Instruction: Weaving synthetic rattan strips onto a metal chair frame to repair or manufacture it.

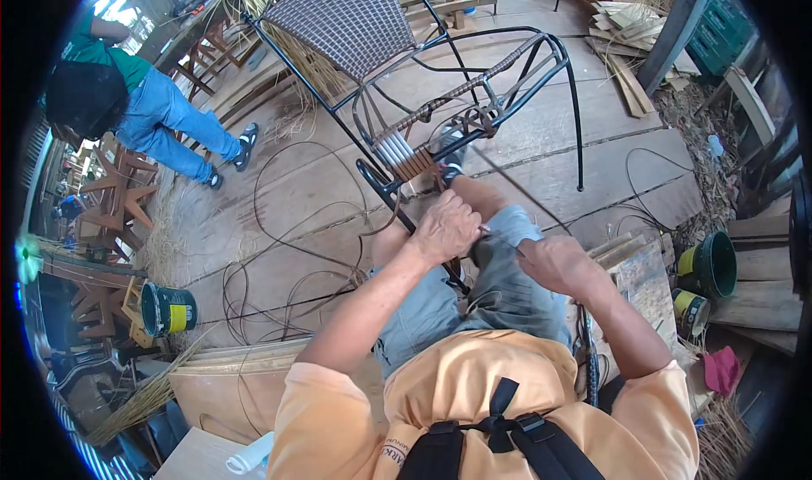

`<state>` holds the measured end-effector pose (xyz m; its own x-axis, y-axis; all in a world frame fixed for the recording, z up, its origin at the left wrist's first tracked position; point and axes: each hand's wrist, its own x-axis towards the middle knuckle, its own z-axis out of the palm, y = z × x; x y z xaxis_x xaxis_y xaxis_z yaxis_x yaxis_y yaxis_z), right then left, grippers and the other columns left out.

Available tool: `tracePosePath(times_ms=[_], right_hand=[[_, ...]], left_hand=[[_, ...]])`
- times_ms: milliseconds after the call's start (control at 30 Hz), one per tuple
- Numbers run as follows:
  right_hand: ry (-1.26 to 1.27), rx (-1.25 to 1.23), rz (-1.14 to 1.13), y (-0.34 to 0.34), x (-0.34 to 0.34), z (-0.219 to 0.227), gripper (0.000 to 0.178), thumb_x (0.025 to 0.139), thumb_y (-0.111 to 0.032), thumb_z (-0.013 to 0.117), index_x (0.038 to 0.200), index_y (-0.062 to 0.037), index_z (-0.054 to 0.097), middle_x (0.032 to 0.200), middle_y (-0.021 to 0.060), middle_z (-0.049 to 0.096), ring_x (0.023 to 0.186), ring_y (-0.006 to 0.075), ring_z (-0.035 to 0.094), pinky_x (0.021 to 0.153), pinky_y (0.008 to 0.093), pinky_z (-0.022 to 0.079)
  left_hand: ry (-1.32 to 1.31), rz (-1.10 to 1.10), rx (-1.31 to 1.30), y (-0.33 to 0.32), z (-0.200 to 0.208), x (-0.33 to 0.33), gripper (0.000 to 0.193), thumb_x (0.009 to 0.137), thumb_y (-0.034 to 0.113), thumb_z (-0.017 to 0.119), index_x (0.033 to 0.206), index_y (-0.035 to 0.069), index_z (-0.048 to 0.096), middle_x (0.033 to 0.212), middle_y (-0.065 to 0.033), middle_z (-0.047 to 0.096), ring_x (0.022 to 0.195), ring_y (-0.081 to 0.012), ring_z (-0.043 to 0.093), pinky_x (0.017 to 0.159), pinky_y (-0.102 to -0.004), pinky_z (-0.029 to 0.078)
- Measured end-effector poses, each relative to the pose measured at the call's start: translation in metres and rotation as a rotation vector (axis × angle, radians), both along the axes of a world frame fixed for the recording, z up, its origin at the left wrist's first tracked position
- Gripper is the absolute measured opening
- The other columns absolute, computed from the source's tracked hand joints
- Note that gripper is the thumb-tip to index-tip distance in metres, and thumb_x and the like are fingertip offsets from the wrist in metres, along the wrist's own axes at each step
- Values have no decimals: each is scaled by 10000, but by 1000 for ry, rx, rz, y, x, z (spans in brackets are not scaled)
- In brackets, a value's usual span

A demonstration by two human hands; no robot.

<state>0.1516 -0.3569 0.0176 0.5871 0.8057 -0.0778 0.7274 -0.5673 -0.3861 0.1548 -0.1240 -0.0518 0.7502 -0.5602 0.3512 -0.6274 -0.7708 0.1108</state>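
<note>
A dark metal chair frame (579, 133) stands tilted in front of me, with a grey-brown woven panel (342, 23) on its far part. Brown strips are wound around its near rails, and a short band of brown wrapping (414, 164) sits beside pale, silvery bars (392, 148). My left hand (448, 226) is closed below that band; a small tip shows by its fingers, but what it grips is unclear. From the frame a taut brown strip (524, 190) runs down to my right hand (556, 264), which is closed on it above my thigh.
Loose loops of brown strip (292, 290) lie on the board floor to the left. A person in jeans (173, 120) bends over at the far left. Green-black buckets stand at left (169, 309) and right (707, 265). Wood scraps (630, 27) lie at the far right.
</note>
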Motion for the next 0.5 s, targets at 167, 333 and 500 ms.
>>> tracePosePath(times_ms=[167,333,500], right_hand=[[-271,-103,28,-2,13,18,166,824,-225,531,768,-71,557,567,125,582,535,268,611,497,380,478],[11,4,-446,31,53,1,513,835,-194,527,1273,-36,312,921,252,598,857,427,575,733,496,460],[100,-53,-708,40,126,-114,312,842,-277,542,1062,-56,565,749,225,622,683,415,594,607,492,481]], left_hand=[[37,124,70,-7,-36,17,200,753,276,604,635,117,580,626,-65,571,694,-213,567,726,-342,388],[536,313,222,-9,-39,21,302,840,337,492,746,119,678,727,-111,652,772,-284,634,784,-402,443],[551,242,196,-16,-46,26,370,888,323,409,753,91,663,790,-121,663,769,-291,644,777,-445,449]])
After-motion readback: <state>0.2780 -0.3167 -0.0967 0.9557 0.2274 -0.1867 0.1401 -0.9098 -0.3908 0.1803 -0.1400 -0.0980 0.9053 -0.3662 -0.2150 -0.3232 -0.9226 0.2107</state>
